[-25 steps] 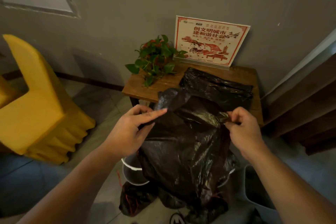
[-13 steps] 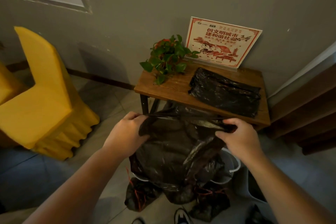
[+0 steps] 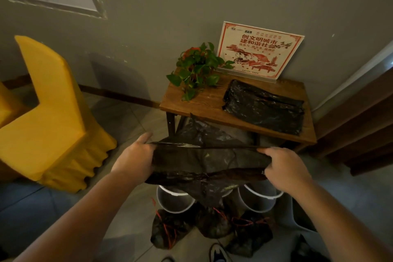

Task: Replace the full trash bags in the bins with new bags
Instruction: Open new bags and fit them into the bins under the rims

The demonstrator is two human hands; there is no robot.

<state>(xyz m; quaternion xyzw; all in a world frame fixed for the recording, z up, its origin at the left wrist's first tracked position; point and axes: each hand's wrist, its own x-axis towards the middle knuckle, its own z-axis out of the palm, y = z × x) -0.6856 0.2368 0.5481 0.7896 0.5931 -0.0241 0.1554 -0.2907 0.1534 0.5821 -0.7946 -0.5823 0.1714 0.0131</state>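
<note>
Lining step: left hand point(image 3: 136, 160) and right hand point(image 3: 282, 166), fingers clamped on the mouth of a new black trash bag point(image 3: 208, 159), stretch it open above two white bins point(image 3: 174, 202) on the floor point(image 3: 127, 117) (tied full bags point(image 3: 170, 227) lie beside). Next, probably: lower it in and cuff the rim.

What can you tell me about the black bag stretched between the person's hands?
The black bag is thin, glossy, crinkled plastic. Its mouth is pulled wide and taut between the left hand and the right hand, each gripping the rim. The body hangs limp below, its bottom dangling over two white bins on the floor, before the wooden table.
</note>
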